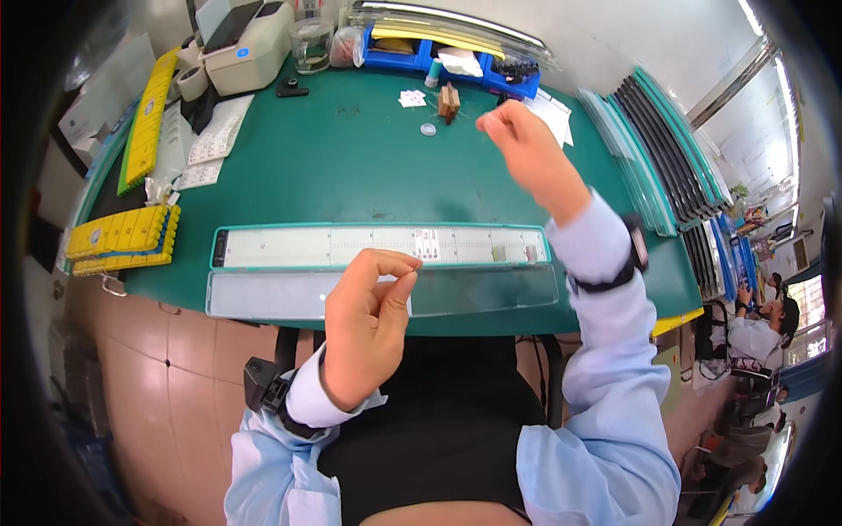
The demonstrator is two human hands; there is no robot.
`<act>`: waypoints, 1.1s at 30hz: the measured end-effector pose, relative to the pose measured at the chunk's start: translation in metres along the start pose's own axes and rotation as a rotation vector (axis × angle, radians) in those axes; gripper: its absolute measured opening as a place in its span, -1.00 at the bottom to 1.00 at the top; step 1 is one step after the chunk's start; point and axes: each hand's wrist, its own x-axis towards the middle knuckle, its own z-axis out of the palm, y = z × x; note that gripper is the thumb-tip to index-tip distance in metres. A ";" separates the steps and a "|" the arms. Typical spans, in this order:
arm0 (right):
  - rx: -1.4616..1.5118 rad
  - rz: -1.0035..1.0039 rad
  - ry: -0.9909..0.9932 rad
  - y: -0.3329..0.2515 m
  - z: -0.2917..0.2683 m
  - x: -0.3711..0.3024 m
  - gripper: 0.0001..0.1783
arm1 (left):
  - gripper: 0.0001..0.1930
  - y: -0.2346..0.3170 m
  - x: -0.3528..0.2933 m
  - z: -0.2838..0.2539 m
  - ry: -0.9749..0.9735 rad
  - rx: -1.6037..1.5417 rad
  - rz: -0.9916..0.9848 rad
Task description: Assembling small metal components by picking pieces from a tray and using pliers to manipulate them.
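The long teal-rimmed case (281, 250) lies lengthwise near the counter's (333, 167) front edge; its clear lid (487, 294) is folded out flat on the near side, and inside are small printed labels (426, 241) and a grey-green square (499, 254); in my judgement, a knock from a wrist or sleeve could jar the case and shift those small pieces, if they are loose, while weight on the lid, so close to the edge, could strain its joint or slide everything askew.

The case lies beneath and just beyond the left hand (368, 307), whose fingertips overlap the near rim in this view, though I cannot tell whether they touch it; that grip is curled, thumb and forefinger nearly meeting, anything between them too small to make out; the right hand (531, 149) is raised well beyond the far rim, its grip likewise pinched, contents unclear.

Farther out, a wooden block (448, 101) and a small clear disc (428, 130) sit near the right hand; blue bins (395, 59) line the back, a printer (250, 48) to their left.
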 end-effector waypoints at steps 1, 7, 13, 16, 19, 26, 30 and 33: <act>0.071 0.070 -0.042 0.016 0.001 0.026 -0.81 | -0.96 0.004 0.005 -0.004 -0.003 0.000 0.011; 0.239 0.328 -0.224 0.091 0.035 0.103 -0.73 | -0.92 0.005 0.018 -0.017 -0.208 -0.287 -0.502; 0.271 0.305 -0.177 0.102 0.048 0.121 -0.72 | -0.95 0.000 0.015 -0.016 -0.187 -0.180 -0.472; 0.268 0.354 -0.159 0.100 0.042 0.127 -0.74 | -0.95 -0.002 0.015 -0.015 -0.185 -0.146 -0.472; 0.311 0.484 -0.155 0.096 0.040 0.136 -0.80 | -0.94 -0.006 0.014 -0.018 -0.206 0.007 -0.403; 0.182 0.171 -0.002 0.056 0.033 0.102 -0.82 | -0.96 0.004 0.017 -0.022 -0.294 0.035 -0.386; 0.522 -0.008 -0.593 -0.030 0.010 0.007 -0.85 | -0.89 0.014 0.014 -0.017 -0.091 -0.514 -0.448; 0.401 -0.296 -0.677 -0.063 0.015 -0.050 -0.85 | -0.86 0.009 0.010 -0.017 -0.077 -0.685 -0.489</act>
